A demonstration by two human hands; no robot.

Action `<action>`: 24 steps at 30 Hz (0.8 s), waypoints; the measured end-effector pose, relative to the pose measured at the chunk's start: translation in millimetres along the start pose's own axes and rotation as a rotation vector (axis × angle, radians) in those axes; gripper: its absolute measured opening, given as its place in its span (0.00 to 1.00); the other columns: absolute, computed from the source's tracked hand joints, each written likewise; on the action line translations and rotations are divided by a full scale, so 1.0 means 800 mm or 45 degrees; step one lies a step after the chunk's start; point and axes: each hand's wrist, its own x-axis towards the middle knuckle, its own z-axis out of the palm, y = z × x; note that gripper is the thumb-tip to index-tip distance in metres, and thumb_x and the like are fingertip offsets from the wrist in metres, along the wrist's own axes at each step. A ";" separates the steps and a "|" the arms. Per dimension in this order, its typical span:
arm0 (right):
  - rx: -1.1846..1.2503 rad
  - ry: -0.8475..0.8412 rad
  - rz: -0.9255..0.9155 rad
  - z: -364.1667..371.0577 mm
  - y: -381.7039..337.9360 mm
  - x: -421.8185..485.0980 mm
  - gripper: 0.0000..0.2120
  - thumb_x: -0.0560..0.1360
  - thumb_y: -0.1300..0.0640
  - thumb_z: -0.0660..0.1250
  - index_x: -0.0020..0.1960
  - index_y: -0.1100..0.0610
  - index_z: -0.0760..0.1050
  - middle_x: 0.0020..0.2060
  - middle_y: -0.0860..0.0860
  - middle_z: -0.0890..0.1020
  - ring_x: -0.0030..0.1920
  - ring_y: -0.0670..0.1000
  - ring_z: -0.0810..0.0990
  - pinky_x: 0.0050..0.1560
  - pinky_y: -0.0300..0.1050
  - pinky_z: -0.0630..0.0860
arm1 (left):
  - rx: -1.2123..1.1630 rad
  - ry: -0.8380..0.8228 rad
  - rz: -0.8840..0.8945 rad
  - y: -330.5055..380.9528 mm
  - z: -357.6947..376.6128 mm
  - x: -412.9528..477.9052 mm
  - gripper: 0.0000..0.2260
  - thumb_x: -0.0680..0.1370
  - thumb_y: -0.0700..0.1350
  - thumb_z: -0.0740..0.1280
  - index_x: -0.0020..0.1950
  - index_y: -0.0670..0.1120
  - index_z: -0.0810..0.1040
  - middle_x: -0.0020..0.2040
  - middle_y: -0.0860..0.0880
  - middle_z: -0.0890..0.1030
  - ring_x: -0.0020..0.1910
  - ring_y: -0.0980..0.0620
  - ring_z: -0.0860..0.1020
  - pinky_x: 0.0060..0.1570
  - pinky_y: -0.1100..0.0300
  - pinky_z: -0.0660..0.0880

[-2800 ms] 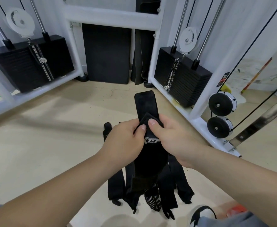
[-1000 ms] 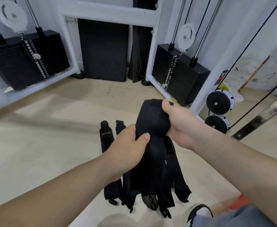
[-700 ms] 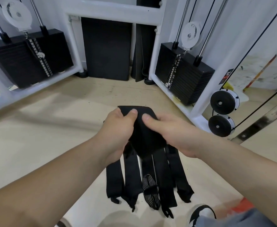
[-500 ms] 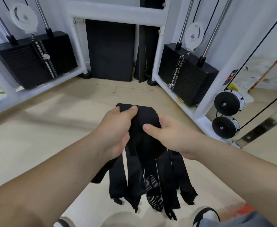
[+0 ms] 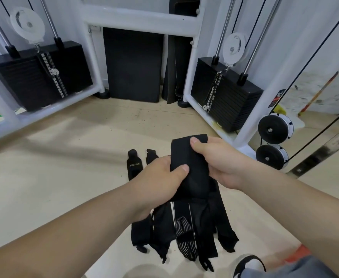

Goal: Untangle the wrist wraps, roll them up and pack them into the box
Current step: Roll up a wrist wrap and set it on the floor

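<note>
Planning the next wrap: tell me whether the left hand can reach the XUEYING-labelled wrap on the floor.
Probably yes, once freed. The left hand grips the held wrap; the XUEYING wrap lies on the floor close beside it, its labelled end uncovered, nothing between.

The raised wrap is plain black, like the straps lying on the pale beige floor, though one loop among them carries thin white stripes and one strap end small white lettering; the machine frame is white, the weight stacks and leaning mat black, the shoe black-and-white.
</note>
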 end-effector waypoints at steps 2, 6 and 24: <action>-0.005 -0.023 0.053 -0.005 -0.003 -0.002 0.18 0.88 0.47 0.60 0.63 0.58 0.82 0.55 0.55 0.89 0.60 0.57 0.87 0.68 0.60 0.80 | -0.026 0.061 0.053 0.001 -0.001 0.003 0.11 0.88 0.47 0.61 0.62 0.49 0.82 0.53 0.49 0.89 0.53 0.49 0.88 0.57 0.51 0.84; -0.208 -0.225 0.054 -0.002 -0.012 -0.022 0.20 0.86 0.43 0.62 0.55 0.59 0.83 0.45 0.54 0.89 0.46 0.51 0.87 0.51 0.48 0.82 | -0.193 0.180 0.122 0.015 -0.011 0.010 0.12 0.88 0.47 0.60 0.60 0.48 0.83 0.49 0.45 0.89 0.48 0.46 0.88 0.41 0.59 0.82; -0.009 -0.043 0.023 0.000 -0.015 -0.016 0.18 0.88 0.47 0.59 0.57 0.61 0.76 0.34 0.54 0.78 0.28 0.51 0.74 0.33 0.48 0.78 | 0.695 0.342 0.856 0.002 -0.035 0.009 0.18 0.79 0.39 0.74 0.62 0.61 0.84 0.61 0.67 0.82 0.65 0.68 0.76 0.66 0.69 0.72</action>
